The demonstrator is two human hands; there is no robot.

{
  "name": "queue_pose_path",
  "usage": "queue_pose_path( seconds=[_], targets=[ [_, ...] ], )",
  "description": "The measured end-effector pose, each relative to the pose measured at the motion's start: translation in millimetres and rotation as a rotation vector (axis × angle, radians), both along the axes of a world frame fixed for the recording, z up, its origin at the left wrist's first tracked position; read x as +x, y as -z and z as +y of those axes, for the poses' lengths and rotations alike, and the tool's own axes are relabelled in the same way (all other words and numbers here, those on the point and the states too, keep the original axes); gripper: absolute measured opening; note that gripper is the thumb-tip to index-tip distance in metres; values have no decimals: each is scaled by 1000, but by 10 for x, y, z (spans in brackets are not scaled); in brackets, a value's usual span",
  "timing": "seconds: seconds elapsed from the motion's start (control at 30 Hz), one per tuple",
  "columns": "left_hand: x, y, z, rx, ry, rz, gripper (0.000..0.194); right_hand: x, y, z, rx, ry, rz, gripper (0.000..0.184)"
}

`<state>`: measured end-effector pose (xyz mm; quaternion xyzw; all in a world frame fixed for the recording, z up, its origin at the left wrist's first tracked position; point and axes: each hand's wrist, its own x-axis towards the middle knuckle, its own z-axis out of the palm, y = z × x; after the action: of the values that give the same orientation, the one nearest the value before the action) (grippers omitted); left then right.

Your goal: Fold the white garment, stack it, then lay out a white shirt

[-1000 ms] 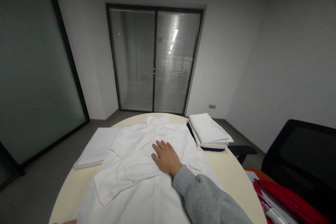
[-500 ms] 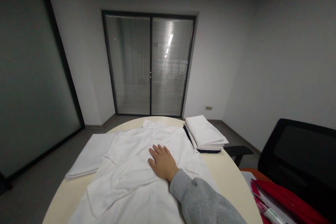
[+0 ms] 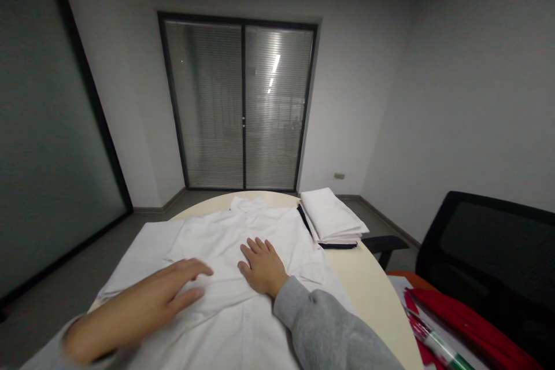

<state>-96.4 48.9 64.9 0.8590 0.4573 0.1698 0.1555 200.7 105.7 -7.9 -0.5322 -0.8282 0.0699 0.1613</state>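
A white shirt (image 3: 217,237) lies spread on a round cream table (image 3: 373,289), collar at the far edge. My right hand (image 3: 260,266) rests flat on the shirt's middle, fingers stretched out and open. My left hand (image 3: 143,306) hovers over the shirt's left part, where a sleeve is folded across; its fingers are extended, slightly blurred, and hold nothing.
A stack of folded white cloth (image 3: 332,221) on something dark sits at the table's far right. A black chair (image 3: 489,266) stands to the right, with red folders and a pen (image 3: 437,347) near it. Glass doors with blinds (image 3: 240,107) are behind the table.
My left hand has come into view from the lower left and reached over the shirt. My right hand stays flat on the shirt. The camera has shifted slightly.
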Motion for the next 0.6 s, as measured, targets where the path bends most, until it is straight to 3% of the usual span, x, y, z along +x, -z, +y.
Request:
queue_pose_path(
  seconds=[0.07,0.1,0.17,0.27,0.43,0.5,0.6],
  targets=[
    [626,-215,492,-63,185,-4,37,-13,-2,2,10,-2,13,58],
    [935,-250,744,-55,248,-7,37,-23,-3,7,23,-4,21,58],
    [1503,-191,1209,6,234,41,35,-49,-10,29,64,-5,29,56],
    [2193,70,1711,2,169,174,35,-110,-45,75,133,-8,10,50],
    [2974,410,2088,-25,99,180,53,-138,-91,-62,211,103,-20,41],
    [3173,480,2183,-37,94,165,54,-9,-60,-300,263,116,-65,39],
    [3358,563,2319,-43,95,146,52,356,19,-887,254,108,-92,25]
  ],
)
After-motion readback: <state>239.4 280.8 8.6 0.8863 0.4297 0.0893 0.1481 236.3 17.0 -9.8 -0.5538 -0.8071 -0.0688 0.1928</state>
